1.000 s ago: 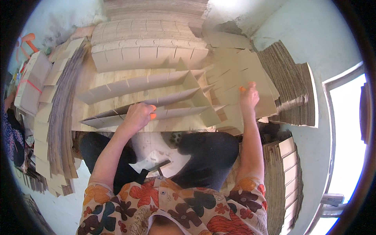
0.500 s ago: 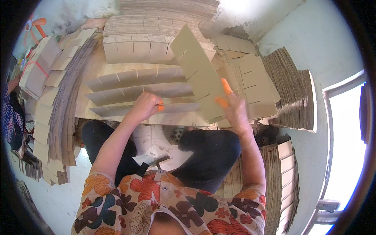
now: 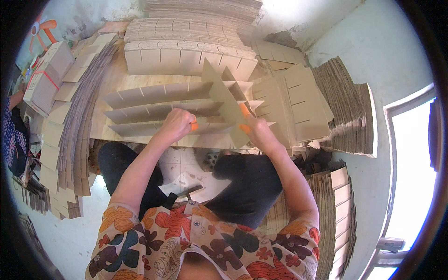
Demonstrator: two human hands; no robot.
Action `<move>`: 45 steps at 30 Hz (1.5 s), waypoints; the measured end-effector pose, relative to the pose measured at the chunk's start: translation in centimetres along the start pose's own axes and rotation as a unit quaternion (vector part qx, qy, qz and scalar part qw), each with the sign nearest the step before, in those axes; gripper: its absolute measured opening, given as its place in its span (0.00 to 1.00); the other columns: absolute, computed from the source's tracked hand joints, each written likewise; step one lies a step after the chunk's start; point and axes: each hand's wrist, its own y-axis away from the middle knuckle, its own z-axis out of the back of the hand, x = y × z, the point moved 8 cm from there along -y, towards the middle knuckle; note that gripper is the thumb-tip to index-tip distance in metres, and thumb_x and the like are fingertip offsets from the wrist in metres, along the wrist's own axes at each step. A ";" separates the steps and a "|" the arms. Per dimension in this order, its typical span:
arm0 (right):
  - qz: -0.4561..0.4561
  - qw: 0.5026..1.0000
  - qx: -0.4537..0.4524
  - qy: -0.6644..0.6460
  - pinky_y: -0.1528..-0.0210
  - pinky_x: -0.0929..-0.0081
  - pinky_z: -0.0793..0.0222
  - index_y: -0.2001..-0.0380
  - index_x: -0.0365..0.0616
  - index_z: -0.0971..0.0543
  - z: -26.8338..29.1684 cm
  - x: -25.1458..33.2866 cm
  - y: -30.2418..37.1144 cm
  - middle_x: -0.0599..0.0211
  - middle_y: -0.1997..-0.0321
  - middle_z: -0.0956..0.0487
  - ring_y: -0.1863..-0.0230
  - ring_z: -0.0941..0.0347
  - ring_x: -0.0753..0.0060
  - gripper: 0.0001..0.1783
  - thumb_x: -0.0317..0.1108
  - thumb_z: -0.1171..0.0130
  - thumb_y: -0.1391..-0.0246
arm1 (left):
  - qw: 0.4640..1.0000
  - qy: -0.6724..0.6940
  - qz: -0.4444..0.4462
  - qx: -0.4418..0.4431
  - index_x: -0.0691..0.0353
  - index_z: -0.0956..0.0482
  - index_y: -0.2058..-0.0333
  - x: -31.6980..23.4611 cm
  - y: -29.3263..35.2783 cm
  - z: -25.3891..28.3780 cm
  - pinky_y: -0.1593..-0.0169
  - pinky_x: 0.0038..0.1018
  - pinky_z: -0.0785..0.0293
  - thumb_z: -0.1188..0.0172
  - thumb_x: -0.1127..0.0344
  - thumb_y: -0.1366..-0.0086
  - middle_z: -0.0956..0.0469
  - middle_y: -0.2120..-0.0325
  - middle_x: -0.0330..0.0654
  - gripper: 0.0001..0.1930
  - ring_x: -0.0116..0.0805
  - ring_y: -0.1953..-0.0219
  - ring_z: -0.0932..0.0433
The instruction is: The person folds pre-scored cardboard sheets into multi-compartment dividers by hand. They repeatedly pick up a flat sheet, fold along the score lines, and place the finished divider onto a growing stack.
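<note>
Three long slotted cardboard strips stand on edge side by side on the wooden board: a far strip (image 3: 158,93), a middle strip (image 3: 154,111) and a near strip (image 3: 140,129). My left hand (image 3: 178,125), with an orange finger cover, is closed at the near strip; its grip is partly hidden. My right hand (image 3: 259,130), also with orange finger covers, pinches another slotted cardboard strip (image 3: 220,95), held upright crosswise over the right part of the three. Just beyond it, a further crosswise strip (image 3: 238,87) shows in part.
Slotted cardboard stacks (image 3: 186,60) line the back of the wooden board (image 3: 105,133). Flat slotted sheets (image 3: 301,100) lie at the right, beside a tall stack (image 3: 347,107). Overlapping cardboard (image 3: 70,140) and a white box (image 3: 49,77) stand at the left. My knees are below the board.
My right hand has moved left and inward, bringing its strip down and more upright across the three long strips. A second crosswise strip now shows behind it. My left hand has hardly moved.
</note>
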 end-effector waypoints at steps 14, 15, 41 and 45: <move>-0.026 0.936 0.205 0.284 0.67 0.56 0.28 0.60 0.38 0.27 -4.1 -0.7 -0.6 0.51 0.72 0.22 0.67 0.23 0.51 0.14 0.33 0.52 0.49 | 0.998 -0.010 0.047 0.032 0.60 0.20 0.77 0.7 -0.4 -0.6 0.70 0.43 0.30 0.38 0.64 0.50 0.23 0.79 0.51 0.07 0.53 0.73 0.25; -0.068 0.945 0.143 0.285 0.67 0.56 0.28 0.61 0.40 0.27 -2.0 -1.0 -0.9 0.54 0.73 0.21 0.67 0.23 0.52 0.14 0.34 0.50 0.49 | 0.999 -0.002 0.048 0.024 0.60 0.19 0.75 0.4 -0.1 -0.1 0.68 0.42 0.29 0.37 0.62 0.50 0.23 0.77 0.51 0.08 0.52 0.72 0.24; -0.078 0.974 -0.192 0.096 0.71 0.72 0.29 0.41 0.40 0.35 9.8 4.6 -1.2 0.49 0.77 0.26 0.77 0.29 0.80 0.32 0.24 0.40 0.52 | 0.999 0.015 -0.002 -0.049 0.64 0.19 0.71 0.8 3.1 2.4 0.67 0.37 0.27 0.35 0.68 0.51 0.21 0.74 0.50 0.08 0.48 0.72 0.22; 0.045 0.988 -0.146 0.000 0.68 0.67 0.28 0.43 0.38 0.34 4.5 7.0 -3.2 0.44 0.72 0.24 0.70 0.23 0.63 0.31 0.21 0.41 0.53 | 0.994 0.044 -0.027 -0.092 0.62 0.22 0.77 1.0 3.3 2.0 0.71 0.40 0.29 0.37 0.68 0.50 0.25 0.81 0.51 0.05 0.51 0.76 0.25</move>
